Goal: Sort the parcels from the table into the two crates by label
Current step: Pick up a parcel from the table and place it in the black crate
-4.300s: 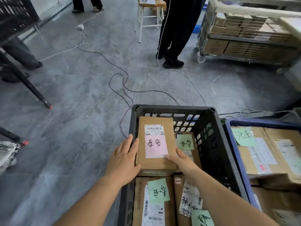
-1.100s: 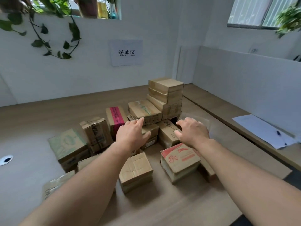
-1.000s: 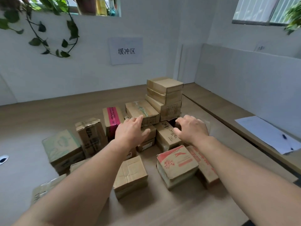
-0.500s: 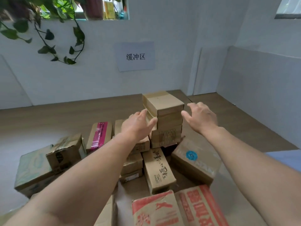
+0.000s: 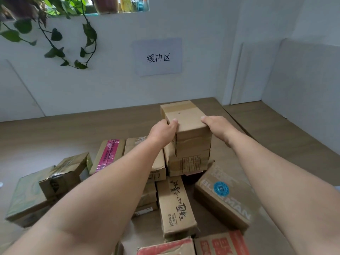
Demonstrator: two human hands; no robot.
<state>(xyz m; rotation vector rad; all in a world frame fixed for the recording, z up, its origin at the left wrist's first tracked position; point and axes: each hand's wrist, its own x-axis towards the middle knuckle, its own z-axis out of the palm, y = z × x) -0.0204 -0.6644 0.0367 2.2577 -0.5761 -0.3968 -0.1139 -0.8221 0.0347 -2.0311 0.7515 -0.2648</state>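
Parcel (image 5: 185, 118): plain rectangular taped cardboard

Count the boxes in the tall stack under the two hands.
3. The top box sits between the left hand and right hand; the middle box lies under it; the bottom box carries a printed grid. Others beneath may be hidden.

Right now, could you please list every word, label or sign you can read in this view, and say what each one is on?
"缓冲区": on the paper sign on the wall.
"jahwa": on the long parcel, beside brush-style characters too stylised to read.
"MAN": end of a larger word on the parcel with the blue sticker; the rest is blurred.
Unreadable: the pink tape, the printed table on the stack's lower box, the red-printed boxes.
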